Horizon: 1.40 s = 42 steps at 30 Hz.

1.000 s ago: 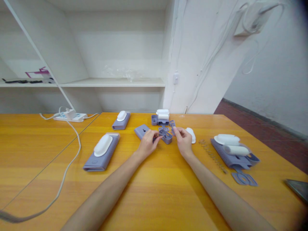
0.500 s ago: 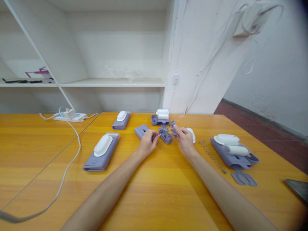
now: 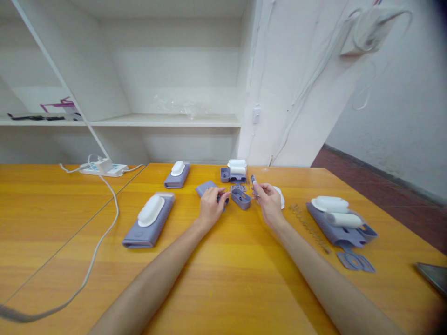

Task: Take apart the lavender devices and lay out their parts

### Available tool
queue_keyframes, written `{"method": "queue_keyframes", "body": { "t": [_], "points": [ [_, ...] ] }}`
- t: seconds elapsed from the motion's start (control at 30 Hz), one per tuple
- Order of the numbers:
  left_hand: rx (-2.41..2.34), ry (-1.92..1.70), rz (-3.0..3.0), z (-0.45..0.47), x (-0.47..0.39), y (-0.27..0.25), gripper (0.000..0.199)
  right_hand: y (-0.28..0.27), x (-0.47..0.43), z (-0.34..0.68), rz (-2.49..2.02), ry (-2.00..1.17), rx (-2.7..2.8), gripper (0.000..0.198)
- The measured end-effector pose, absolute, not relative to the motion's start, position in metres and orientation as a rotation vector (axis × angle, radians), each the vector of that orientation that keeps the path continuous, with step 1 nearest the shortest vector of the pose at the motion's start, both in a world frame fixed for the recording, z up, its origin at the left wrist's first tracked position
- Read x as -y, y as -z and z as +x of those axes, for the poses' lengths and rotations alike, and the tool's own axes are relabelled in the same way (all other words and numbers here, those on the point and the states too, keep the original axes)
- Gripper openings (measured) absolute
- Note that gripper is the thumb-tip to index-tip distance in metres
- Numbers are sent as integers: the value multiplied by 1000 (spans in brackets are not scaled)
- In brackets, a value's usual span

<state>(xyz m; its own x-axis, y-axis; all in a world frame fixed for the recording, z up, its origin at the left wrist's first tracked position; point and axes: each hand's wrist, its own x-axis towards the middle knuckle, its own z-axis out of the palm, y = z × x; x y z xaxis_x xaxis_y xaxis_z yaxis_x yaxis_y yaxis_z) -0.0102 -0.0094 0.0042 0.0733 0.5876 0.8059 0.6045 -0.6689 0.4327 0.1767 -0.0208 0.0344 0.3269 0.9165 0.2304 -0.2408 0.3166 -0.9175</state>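
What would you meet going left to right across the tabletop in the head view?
Power strip, nearer left-side purple case, left hand, purple holder, right hand, coiled spring, white cylinder, dark flat object.

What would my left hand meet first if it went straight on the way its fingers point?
Probably the purple oval cup, just beyond the fingertips of the left hand, though depth is hard to judge here.

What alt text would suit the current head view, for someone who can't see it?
A person's right hand holds a small purple part at a wooden table; the left hand is near a purple cup. Purple-and-white devices lie to both sides.
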Motion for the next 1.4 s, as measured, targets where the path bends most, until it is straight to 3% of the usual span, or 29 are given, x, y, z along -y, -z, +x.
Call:
{"method": "queue_keyframes", "body": {
  "t": [0.63,1.4],
  "points": [
    [1409,1608,-2205,-13,10,-10,25,-40,25,174,-1010,-539,1081,38],
    [1254,1604,-2212,-8,14,-13,13,-25,25,182,-1410,67,1383,31]
  ]
}}
